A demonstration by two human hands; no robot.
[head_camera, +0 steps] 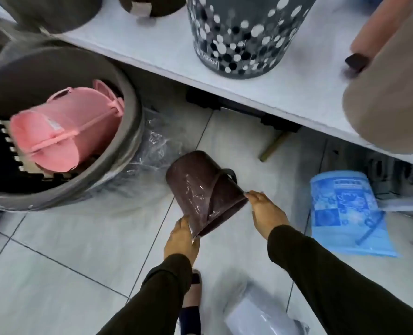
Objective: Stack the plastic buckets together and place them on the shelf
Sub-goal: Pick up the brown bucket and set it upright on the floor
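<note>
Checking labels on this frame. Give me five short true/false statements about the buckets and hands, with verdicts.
1. Both hands hold the brown bucket. True: left hand and right hand grip its rim.
2. The brown bucket stands upright on the floor. False: it is tilted, held above the tiles.
3. A pink bucket lies inside the big grey tub. True.
4. The blue bucket sits on the shelf. False: it lies on the floor, under the shelf edge.
5. A dotted bin stands on the shelf. True.
</note>
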